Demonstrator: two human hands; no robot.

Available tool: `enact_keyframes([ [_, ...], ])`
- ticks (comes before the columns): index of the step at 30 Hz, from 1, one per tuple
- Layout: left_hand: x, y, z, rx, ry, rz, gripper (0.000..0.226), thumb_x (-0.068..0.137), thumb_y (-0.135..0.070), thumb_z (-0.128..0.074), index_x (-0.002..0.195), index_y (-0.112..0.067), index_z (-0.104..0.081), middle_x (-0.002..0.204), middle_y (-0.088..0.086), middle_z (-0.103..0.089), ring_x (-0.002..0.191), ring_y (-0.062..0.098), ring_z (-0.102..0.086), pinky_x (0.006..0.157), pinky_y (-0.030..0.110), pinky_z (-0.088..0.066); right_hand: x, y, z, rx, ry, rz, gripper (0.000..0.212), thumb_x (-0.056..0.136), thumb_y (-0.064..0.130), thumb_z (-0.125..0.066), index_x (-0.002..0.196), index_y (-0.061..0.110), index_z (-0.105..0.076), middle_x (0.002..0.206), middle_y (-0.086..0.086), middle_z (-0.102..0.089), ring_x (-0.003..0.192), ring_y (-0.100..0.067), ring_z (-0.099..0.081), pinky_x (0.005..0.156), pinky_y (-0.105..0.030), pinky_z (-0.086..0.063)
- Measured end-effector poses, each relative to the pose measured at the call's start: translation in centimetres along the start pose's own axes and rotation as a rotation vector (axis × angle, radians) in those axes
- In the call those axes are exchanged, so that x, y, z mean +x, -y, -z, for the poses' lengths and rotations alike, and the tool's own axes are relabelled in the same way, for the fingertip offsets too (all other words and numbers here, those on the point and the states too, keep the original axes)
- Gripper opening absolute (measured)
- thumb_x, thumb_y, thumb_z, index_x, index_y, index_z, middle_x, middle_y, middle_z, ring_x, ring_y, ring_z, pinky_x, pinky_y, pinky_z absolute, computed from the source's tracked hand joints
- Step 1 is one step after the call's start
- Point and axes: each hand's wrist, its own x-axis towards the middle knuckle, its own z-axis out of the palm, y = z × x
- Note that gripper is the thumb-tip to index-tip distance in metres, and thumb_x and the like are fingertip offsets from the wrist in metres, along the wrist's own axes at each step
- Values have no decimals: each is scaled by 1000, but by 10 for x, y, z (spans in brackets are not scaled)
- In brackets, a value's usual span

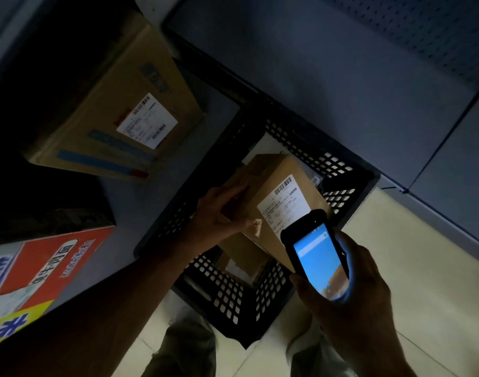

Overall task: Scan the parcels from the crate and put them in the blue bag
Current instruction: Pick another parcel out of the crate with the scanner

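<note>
A black perforated crate (331,170) stands on the floor in the middle. Above it my left hand (219,213) grips the left side of a brown cardboard parcel (276,170) with a white barcode label facing up. My right hand (350,289) holds a black handheld scanner (314,251) with its screen lit, its top end over the parcel's label. Another brown parcel (241,262) lies lower in the crate. The blue bag is not in view.
A large brown box (110,104) with a white label sits at the upper left. A red, white and yellow printed carton (42,270) lies at the left edge. Grey perforated shelving (396,63) rises behind the crate. My knees (189,346) are on the pale tiled floor.
</note>
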Motion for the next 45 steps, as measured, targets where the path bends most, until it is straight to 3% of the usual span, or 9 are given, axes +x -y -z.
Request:
enact_keyframes([
  [9,0,3,-8,13,29,-77,83,70,-67,-75,144,-62,-38,148,-20,-28,129,-11,-38,91,0,-38,-2,-9,-16,-19,-15,-7,91,54,22,-95,132,0,-54,117,-16,-66,101,-34,-63,88,-44,-49],
  [17,-9,-20,-1,9,-104,-158,73,70,-68,-70,137,-70,-39,142,-21,-32,123,-27,-34,91,2,-43,-11,6,2,-21,9,-56,96,55,31,-94,138,10,-50,122,-8,-62,105,-25,-59,88,-42,-51],
  [22,-25,-50,37,33,-97,-208,75,74,-64,-73,143,-61,-44,152,-10,-36,139,7,-43,108,36,-50,-13,34,35,-11,20,-76,96,59,33,-92,141,17,-47,122,0,-58,104,-13,-52,87,-33,-46],
  [26,-58,-89,83,132,-175,-263,74,74,-66,-72,143,-62,-44,148,-14,-37,140,3,-39,111,23,-41,-22,72,76,0,8,-34,95,61,38,-90,142,24,-44,115,15,-50,107,-9,-50,87,-27,-41],
  [29,-93,-136,114,175,-261,-321,72,74,-61,-73,142,-54,-50,144,-9,-38,139,-3,-37,110,12,-35,-32,108,117,-40,42,7,92,65,43,-85,144,24,-42,125,6,-54,111,-14,-53,85,-26,-41],
  [34,-153,-222,151,176,-322,-340,76,72,-57,-74,144,-45,-52,147,1,-40,141,16,-43,114,33,-43,-65,168,184,-87,47,31,87,68,46,-84,142,32,-41,132,9,-52,104,-2,-41,81,-19,-35],
  [37,-194,-265,170,179,-402,-401,75,73,-57,-72,144,-38,-55,147,1,-38,140,14,-42,113,29,-42,-92,205,227,-95,15,61,82,70,45,-84,139,32,-43,130,9,-53,102,-1,-40,77,-12,-34],
  [41,-257,-315,187,178,-439,-474,72,76,-57,-69,143,-36,-54,146,3,-38,136,2,-39,107,6,-31,-132,249,277,-184,-21,96,87,68,49,-84,141,31,-41,132,8,-51,102,-5,-44,82,-22,-40],
  [45,-316,-355,202,120,-461,-466,71,74,-57,-69,141,-41,-54,144,-1,-37,135,12,-42,106,13,-38,-171,288,312,-266,-80,121,92,64,53,-84,142,35,-38,129,9,-51,105,-12,-50,82,-31,-50],
])
